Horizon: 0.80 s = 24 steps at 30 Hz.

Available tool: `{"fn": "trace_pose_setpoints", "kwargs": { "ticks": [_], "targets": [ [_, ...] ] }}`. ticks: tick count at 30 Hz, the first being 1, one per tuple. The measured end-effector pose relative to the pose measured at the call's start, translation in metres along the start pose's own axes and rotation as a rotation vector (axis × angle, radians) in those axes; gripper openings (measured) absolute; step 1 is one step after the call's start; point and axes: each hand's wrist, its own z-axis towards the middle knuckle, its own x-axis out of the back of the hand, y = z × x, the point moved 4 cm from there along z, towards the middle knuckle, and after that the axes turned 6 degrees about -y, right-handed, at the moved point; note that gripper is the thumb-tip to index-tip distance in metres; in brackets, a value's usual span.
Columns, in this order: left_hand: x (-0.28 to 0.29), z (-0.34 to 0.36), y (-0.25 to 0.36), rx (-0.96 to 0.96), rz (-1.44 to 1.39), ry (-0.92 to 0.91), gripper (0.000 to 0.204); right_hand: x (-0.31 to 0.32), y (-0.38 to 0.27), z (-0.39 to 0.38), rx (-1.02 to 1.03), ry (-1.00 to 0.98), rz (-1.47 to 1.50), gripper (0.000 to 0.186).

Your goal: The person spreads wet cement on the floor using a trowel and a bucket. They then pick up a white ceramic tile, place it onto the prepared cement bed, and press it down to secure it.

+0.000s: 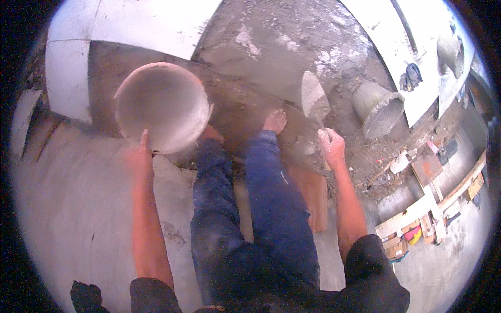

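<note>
The step in hand appears to be handling grey material over the rough ground (245,62); the next move probably calls for a steady basin and a controlled trowel. The basin (195,86) stands at left, its mouth facing up; the left hand (140,159), forearm extended, grips its near rim, though blur obscures the hidden fingers. At right, the bent right arm brings the right hand (332,147) around the handle of the trowel (315,97), blade pointing far.
</note>
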Motion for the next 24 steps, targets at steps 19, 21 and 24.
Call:
{"fn": "trace_pose_setpoints", "kwargs": {
  "ticks": [19, 21, 24],
  "targets": [
    [0.031, 0.033, -0.138, 0.161, -0.782, -0.152, 0.051, -0.024, 0.01, -0.108, -0.458, 0.113, 0.378, 0.03],
    [0.048, 0.052, -0.174, 0.091, -0.636, -0.242, 0.052, -0.023, 0.068, -0.15, -0.599, 0.114, 0.4, 0.027],
    [0.066, 0.04, -0.188, 0.13, -0.433, -0.389, 0.056, -0.016, 0.2, -0.205, -0.696, 0.104, 0.239, 0.023]
  ]
}}
